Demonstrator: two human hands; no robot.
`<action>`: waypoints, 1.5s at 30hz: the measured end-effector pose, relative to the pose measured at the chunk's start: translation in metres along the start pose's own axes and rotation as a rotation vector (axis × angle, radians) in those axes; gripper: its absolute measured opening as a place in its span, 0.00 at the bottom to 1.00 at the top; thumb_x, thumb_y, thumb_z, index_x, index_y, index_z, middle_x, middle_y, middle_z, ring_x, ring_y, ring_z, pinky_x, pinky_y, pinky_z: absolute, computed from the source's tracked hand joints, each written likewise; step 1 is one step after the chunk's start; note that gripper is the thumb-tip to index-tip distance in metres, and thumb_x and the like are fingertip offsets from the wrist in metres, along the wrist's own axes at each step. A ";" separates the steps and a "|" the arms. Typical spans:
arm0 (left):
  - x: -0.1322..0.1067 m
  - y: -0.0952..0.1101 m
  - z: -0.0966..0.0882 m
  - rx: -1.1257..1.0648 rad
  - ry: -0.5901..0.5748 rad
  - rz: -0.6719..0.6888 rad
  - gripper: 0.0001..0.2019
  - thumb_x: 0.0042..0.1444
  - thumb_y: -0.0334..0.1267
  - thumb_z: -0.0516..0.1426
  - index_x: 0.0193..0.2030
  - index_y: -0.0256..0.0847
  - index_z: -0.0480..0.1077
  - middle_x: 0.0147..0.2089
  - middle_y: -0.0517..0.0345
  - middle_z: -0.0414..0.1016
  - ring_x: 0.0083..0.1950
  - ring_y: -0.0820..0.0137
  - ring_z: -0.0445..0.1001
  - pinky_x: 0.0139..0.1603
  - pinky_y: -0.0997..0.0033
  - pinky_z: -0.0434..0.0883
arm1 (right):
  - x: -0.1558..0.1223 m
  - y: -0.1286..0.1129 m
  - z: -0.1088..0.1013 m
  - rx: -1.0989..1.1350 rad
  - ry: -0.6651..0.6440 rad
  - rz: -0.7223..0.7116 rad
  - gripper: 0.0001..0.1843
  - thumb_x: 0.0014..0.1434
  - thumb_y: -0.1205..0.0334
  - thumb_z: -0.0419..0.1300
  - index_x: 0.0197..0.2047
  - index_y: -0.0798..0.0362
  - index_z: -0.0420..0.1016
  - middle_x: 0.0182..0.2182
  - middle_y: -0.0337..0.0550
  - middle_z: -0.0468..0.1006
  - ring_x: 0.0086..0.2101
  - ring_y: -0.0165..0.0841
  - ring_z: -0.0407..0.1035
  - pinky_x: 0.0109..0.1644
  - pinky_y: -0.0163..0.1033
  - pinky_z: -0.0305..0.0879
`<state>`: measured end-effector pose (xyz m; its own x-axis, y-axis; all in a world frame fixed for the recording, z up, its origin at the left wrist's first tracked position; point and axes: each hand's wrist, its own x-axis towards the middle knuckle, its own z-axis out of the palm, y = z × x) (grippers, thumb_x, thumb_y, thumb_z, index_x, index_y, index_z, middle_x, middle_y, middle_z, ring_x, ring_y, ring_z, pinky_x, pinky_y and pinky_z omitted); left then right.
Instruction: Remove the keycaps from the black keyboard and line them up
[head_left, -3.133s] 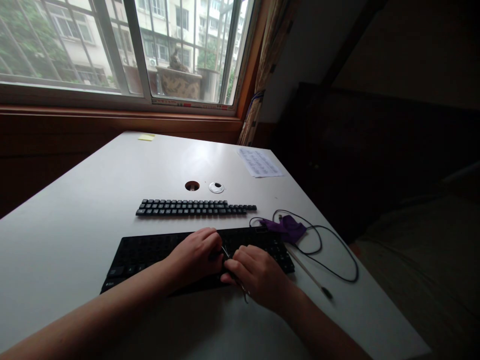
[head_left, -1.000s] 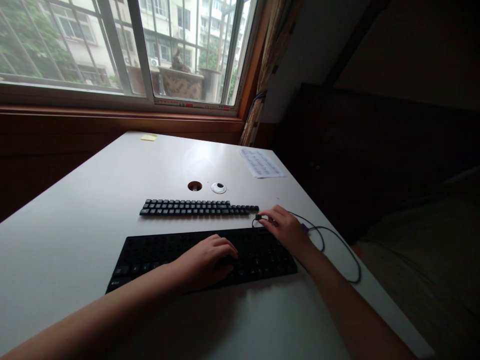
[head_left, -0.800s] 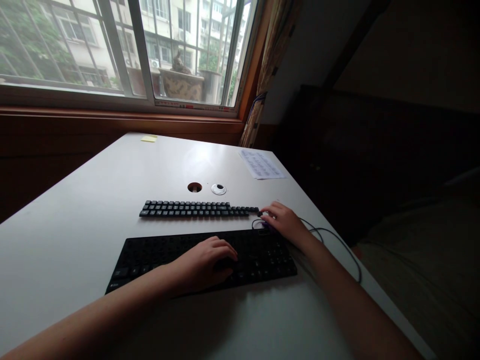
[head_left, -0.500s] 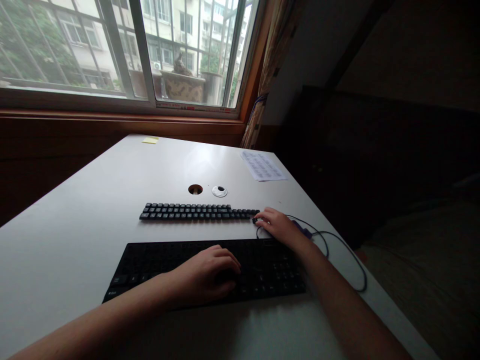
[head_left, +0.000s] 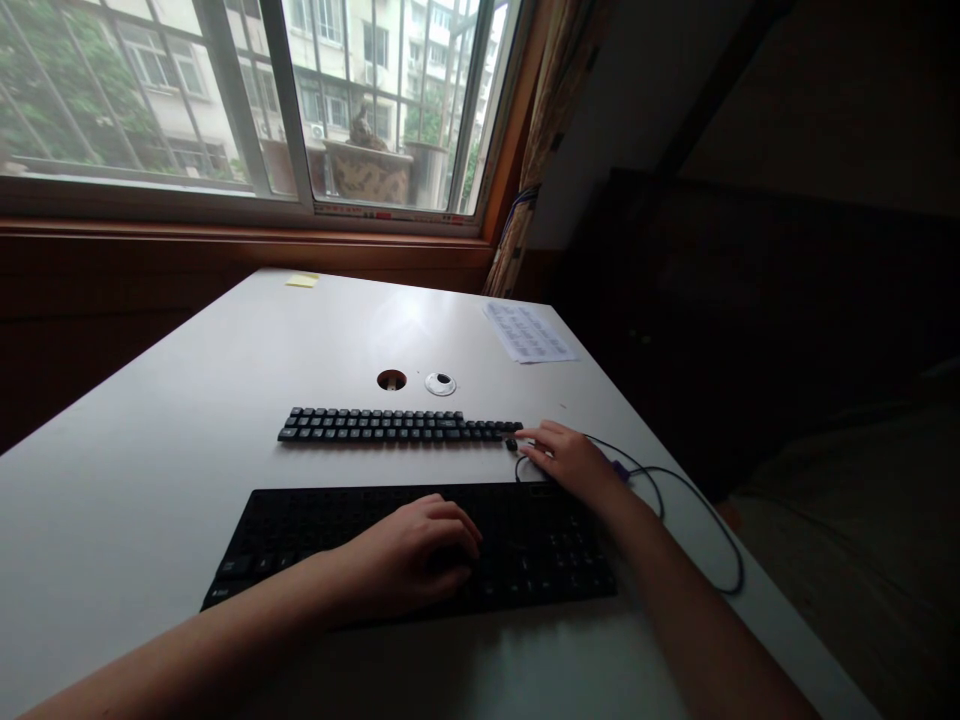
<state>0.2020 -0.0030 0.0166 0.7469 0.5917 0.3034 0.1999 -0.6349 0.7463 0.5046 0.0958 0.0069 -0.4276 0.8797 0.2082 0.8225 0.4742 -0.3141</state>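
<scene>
right hand point(head_left: 568, 461): fingers narrowly parted at key point(head_left: 511, 445), grip unclear. left hand point(head_left: 420, 550): curled over keyboard point(head_left: 296, 515), contents hidden. step, likely: key placement; next calls for: squaring to rows point(head_left: 375, 429).

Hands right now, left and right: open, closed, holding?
Left hand: curled over the black keyboard; grip hidden, can't tell.
Right hand: open, fingertips beside a small black keycap; contact unclear.

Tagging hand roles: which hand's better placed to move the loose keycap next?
Right hand, probably: its fingertips are beside the loose keycap, near the keycap rows. The left hand is over the keyboard, farther away.
</scene>
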 end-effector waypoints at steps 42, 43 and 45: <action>0.001 -0.002 0.002 0.027 0.009 0.018 0.09 0.56 0.27 0.58 0.43 0.39 0.73 0.48 0.51 0.76 0.49 0.65 0.73 0.50 0.66 0.72 | -0.002 -0.016 0.001 -0.325 -0.079 0.037 0.21 0.66 0.60 0.53 0.61 0.39 0.70 0.41 0.39 0.79 0.36 0.32 0.74 0.38 0.34 0.64; 0.001 -0.001 0.002 0.027 0.007 0.019 0.09 0.56 0.26 0.58 0.42 0.39 0.73 0.48 0.51 0.76 0.49 0.65 0.73 0.51 0.66 0.72 | -0.002 -0.016 0.002 -0.328 -0.076 0.033 0.21 0.66 0.60 0.53 0.60 0.39 0.70 0.41 0.39 0.79 0.36 0.32 0.74 0.38 0.34 0.64; 0.001 -0.001 0.001 0.029 0.001 0.017 0.09 0.56 0.26 0.58 0.42 0.39 0.73 0.48 0.51 0.76 0.49 0.66 0.73 0.51 0.66 0.72 | -0.002 -0.016 0.002 -0.332 -0.072 0.026 0.20 0.66 0.60 0.53 0.60 0.39 0.71 0.41 0.39 0.79 0.36 0.33 0.74 0.37 0.35 0.64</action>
<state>0.2036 -0.0027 0.0158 0.7493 0.5817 0.3164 0.2056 -0.6585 0.7239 0.4915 0.0866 0.0094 -0.4205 0.8972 0.1347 0.9056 0.4240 0.0028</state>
